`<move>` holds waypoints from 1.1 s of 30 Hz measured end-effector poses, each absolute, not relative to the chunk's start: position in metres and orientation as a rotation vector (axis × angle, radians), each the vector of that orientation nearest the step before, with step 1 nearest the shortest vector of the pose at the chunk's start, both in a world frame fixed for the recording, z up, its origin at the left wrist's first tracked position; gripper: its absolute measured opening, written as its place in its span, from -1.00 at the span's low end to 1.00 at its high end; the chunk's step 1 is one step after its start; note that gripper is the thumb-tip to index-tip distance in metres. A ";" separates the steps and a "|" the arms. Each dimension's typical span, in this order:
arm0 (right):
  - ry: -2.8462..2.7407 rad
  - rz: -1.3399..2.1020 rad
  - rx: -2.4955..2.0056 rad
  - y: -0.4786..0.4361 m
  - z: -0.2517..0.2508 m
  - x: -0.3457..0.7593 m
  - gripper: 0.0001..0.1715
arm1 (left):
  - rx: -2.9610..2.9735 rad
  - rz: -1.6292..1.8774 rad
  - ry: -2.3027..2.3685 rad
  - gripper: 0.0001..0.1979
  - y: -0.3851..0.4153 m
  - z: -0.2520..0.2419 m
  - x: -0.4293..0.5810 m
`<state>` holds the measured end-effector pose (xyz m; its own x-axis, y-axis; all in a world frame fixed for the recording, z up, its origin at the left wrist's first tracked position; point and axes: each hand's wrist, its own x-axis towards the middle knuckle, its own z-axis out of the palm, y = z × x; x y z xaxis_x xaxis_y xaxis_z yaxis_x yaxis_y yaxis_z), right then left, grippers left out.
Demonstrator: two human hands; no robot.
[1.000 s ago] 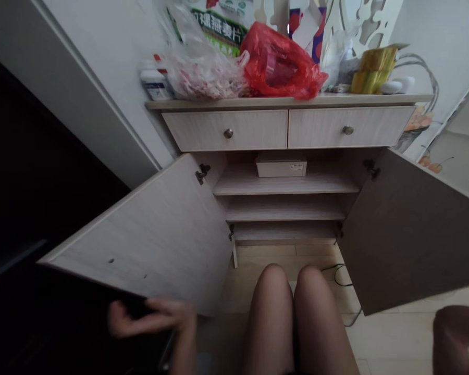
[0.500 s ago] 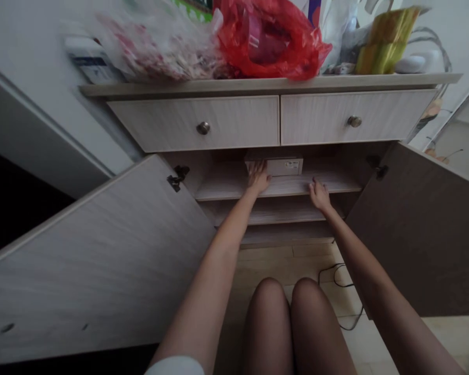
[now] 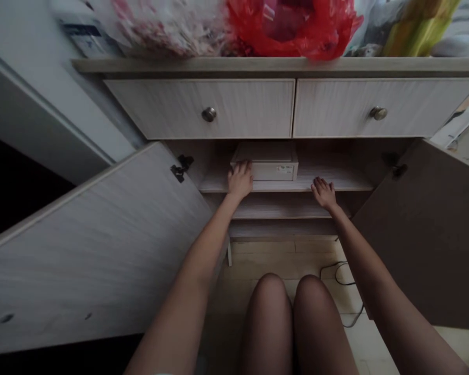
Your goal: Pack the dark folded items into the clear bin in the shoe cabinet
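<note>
A low white box (image 3: pixel 268 169) with a small label on its front lies on the upper shelf (image 3: pixel 336 182) of an open wooden cupboard. My left hand (image 3: pixel 240 179) rests on the box's front left corner, and the box stays on the shelf. My right hand (image 3: pixel 323 192) is on the shelf's front edge, to the right of the box and apart from it. Its fingers are spread and hold nothing. The shelf's back is in shadow.
Both cupboard doors (image 3: pixel 94 234) stand wide open beside my arms. Above are drawers (image 3: pixel 199 109) with metal knobs, and a red plastic bag (image 3: pixel 289 26) lies on the cupboard top. A black cable (image 3: pixel 344 276) runs on the tiled floor near my knees (image 3: pixel 268 323).
Both hands have moved from the door edges into the cupboard. My left hand has reached the box. The view has dropped lower, showing more of the box's top.
</note>
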<state>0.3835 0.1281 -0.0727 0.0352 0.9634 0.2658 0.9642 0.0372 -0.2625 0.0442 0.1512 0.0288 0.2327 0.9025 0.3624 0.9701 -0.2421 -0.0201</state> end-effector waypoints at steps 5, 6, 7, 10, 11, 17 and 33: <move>-1.961 0.043 -1.986 0.127 -0.070 0.382 -0.24 | -2.198 -0.398 -1.729 -0.37 0.119 0.029 -0.009; -1.963 0.046 -1.991 0.127 -0.069 0.382 -0.25 | -2.186 -0.393 -1.726 -0.37 0.114 0.029 -0.018; -1.965 0.049 -1.996 0.127 -0.069 0.382 -0.25 | -2.174 -0.389 -1.723 -0.37 0.110 0.029 -0.026; -1.977 0.080 -2.010 0.127 -0.066 0.382 -0.26 | -2.150 -0.386 -1.706 -0.36 0.103 0.030 -0.043; -1.984 0.100 -2.016 0.127 -0.065 0.383 -0.26 | -2.148 -0.382 -1.702 -0.37 0.102 0.030 -0.048; -1.996 0.152 -2.031 0.127 -0.059 0.383 -0.27 | -2.139 -0.415 -1.668 -0.37 0.104 0.029 -0.062; -1.840 0.271 -2.029 0.129 -0.040 0.368 -0.29 | -2.120 -0.331 -1.802 -0.35 0.134 0.056 -0.047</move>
<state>0.3676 0.1291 -0.0396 0.1206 0.9861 0.1139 0.9115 -0.0646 -0.4062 -0.0474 0.1338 0.0555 0.1691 0.9060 0.3881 0.9848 -0.1391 -0.1044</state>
